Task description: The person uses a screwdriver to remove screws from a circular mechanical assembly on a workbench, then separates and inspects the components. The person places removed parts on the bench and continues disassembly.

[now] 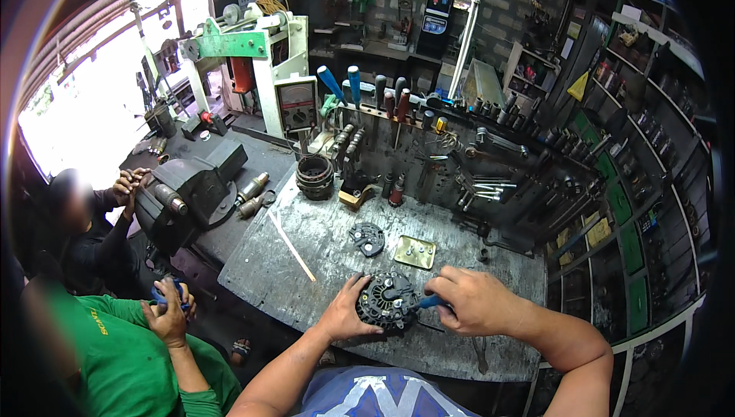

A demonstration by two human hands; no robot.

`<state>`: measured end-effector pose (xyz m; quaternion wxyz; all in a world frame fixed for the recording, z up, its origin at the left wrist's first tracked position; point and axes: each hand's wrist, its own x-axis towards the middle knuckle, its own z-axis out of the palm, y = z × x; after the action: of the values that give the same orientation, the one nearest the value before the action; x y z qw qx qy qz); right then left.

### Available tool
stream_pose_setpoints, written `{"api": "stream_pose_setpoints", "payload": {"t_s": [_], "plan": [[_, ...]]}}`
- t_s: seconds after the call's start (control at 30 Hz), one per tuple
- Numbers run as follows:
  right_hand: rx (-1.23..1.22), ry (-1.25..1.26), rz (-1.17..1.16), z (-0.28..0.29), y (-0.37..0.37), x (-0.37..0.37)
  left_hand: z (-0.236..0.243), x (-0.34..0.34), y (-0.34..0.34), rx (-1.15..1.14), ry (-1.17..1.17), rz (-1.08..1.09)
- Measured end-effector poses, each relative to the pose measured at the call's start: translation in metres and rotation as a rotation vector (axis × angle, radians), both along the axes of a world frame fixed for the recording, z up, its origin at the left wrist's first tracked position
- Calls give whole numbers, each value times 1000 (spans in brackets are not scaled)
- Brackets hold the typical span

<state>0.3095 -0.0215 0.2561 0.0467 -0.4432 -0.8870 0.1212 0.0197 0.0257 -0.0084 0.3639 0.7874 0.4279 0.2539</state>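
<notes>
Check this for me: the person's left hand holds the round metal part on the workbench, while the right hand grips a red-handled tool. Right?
Not quite: the tool in the right hand has a blue handle, not red, as the head view shows. The left hand does hold the round metal part on the workbench.

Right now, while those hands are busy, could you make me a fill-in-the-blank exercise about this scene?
1. The left hand holds a dark, slotted metal housing whose outline is ____.
2. The right hand holds a hand tool with a ____ handle.
3. A shallow, rectangular metal tray lies to the ____ of a dark, rounded metal plate in the picture.
4. The co-worker in the green shirt is on the wearer's ____ side.

Missing words: round; blue; right; left.
</notes>
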Motion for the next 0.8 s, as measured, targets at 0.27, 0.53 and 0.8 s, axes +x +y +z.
{"api": "stream_pose_setpoints", "payload": {"t_s": [0.27,0.53,0.8], "plan": [[-43,-108,-83,2,-2,1,-5,1,0,13,-43,0],[-143,-179,-203,1,-5,-1,-2,1,1,14,-30,-1],[-4,-4,-142,-5,-13,2,-4,1,1,10,-11,14]]}}
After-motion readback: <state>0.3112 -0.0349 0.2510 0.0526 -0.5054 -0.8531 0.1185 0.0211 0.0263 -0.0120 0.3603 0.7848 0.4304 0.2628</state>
